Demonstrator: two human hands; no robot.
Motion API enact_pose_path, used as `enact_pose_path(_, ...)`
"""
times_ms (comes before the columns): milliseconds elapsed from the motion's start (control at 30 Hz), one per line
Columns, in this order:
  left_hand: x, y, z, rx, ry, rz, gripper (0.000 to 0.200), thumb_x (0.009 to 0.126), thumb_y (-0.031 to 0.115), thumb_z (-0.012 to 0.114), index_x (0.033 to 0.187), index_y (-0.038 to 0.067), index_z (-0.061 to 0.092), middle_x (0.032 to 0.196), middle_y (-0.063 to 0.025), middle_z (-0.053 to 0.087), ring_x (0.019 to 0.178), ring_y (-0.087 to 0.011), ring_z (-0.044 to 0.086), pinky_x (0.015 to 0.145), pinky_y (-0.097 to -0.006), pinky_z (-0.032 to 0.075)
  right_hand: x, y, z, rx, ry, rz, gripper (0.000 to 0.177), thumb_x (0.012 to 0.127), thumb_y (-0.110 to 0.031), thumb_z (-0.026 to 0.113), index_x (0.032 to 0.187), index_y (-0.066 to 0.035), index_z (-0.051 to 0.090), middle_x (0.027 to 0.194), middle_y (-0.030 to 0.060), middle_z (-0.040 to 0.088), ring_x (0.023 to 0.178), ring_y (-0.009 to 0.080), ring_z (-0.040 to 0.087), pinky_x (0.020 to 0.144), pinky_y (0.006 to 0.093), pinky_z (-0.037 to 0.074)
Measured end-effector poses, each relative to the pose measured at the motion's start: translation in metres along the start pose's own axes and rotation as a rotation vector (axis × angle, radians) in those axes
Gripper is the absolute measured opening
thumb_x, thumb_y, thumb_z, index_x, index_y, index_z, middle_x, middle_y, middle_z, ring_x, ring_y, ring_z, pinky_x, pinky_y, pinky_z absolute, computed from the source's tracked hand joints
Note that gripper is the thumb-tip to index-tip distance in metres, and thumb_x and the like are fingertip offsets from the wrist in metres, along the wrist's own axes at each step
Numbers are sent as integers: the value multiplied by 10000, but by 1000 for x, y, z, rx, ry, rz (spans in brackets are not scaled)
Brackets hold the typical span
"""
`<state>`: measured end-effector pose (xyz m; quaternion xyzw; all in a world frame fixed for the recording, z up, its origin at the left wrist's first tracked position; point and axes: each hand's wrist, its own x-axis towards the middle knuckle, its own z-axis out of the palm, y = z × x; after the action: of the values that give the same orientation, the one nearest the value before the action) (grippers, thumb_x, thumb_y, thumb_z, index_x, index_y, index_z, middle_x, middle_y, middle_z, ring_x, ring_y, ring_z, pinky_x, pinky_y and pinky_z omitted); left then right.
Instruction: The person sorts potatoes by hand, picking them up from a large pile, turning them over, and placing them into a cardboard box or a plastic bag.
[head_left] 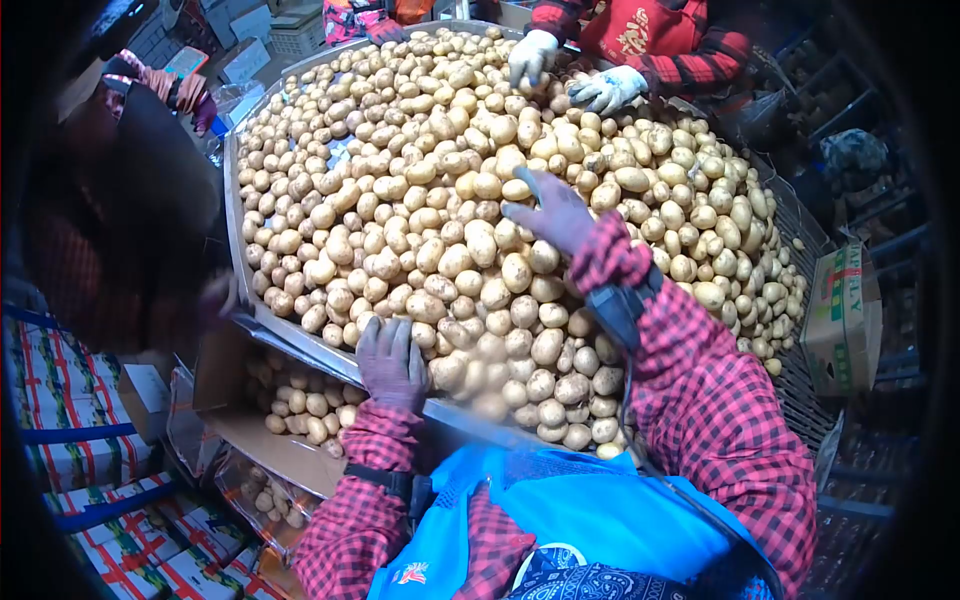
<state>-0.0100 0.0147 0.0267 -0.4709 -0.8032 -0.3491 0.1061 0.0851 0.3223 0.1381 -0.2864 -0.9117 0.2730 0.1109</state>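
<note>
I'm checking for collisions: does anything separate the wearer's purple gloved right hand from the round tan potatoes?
Nothing visible does: the right hand is over the potatoes. Another person's white gloves are farther off, not between.

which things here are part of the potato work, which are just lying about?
Apparently part of it:
potatoes
table
open potato box
left hand
right hand

Apparently lying about:
printed carton, right
stacked boxes, lower left
pale crate, top

Boxes (125, 552) lay stacked at lower left, a carton (838, 318) stood at far right, and a crate (297, 40) sat at upper left.
</note>
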Motion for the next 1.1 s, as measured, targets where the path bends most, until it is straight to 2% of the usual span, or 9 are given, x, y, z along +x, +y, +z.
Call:
enact_pose_path(233,-4,-2,3,53,-12,5,330,798,129,620,1124,76,625,1100,-93,629,1128,-362,519,1002,-472,377,100,-6,14,-463,-425,189,761,706,-476,723,1308,-63,509,1388,238,434,1253,367,474,1032,442,405)
enact_pose_path(533,-5,0,1,70,13,-10,343,791,113,626,1130,67,611,1088,-112,618,1103,-382,524,971,-483,392,97,-4,32,-512,-279,27,620,684,-425,736,1170,-60,614,1308,219,463,1157,412,503,951,483,464)
enact_pose_path(633,-5,10,-9,-208,58,-202,337,841,95,604,1170,21,592,1127,-130,615,1108,-346,549,957,-450,436,94,2,18,-355,-279,24,596,681,-450,745,1080,-18,647,1242,249,495,1105,389,550,931,444,473)
enact_pose_path(733,15,41,-34,-1202,46,-849,448,968,220,499,1335,-36,468,1260,-160,543,1190,-257,515,991,-394,436,82,12,15,392,-382,189,571,747,-517,732,1019,-23,645,939,115,638,877,224,619,786,357,511)
enact_pose_path(833,25,52,-30,-1669,-67,-909,654,952,360,539,1458,26,295,1392,-181,426,1256,-292,462,1033,-420,413,16,-45,-6,1109,-553,265,447,878,-457,625,1032,-38,641,905,73,659,758,153,623,649,310,514)
enact_pose_path(933,19,60,-18,-2080,-120,-672,707,943,452,516,1501,121,237,1466,-168,360,1310,-318,412,1096,-472,341,-17,-56,20,1026,-786,194,455,895,-441,608,1072,-23,635,911,66,659,740,172,631,664,303,525)
enact_pose_path(967,32,69,-25,-2204,-81,-1023,637,946,491,474,1463,149,328,1413,-138,446,1285,-307,445,1091,-492,343,-29,-74,26,801,-712,231,440,867,-402,650,1100,-30,636,983,108,651,861,215,636,767,340,526)
enact_pose_path(1033,17,62,-12,-2703,-15,-885,515,981,460,419,1412,180,391,1363,-149,471,1238,-306,465,1072,-493,358,-53,-73,61,614,-543,-344,435,831,-358,687,1122,-39,630,1093,149,622,1019,254,598,888,359,488)
enact_pose_path(1100,12,53,-22,-2558,-81,-1255,490,926,488,490,1282,156,531,1222,-107,608,1145,-303,571,933,-502,499,-63,-81,65,502,-659,-420,451,826,-347,681,1160,-50,618,1180,156,596,1118,257,556,969,354,442)
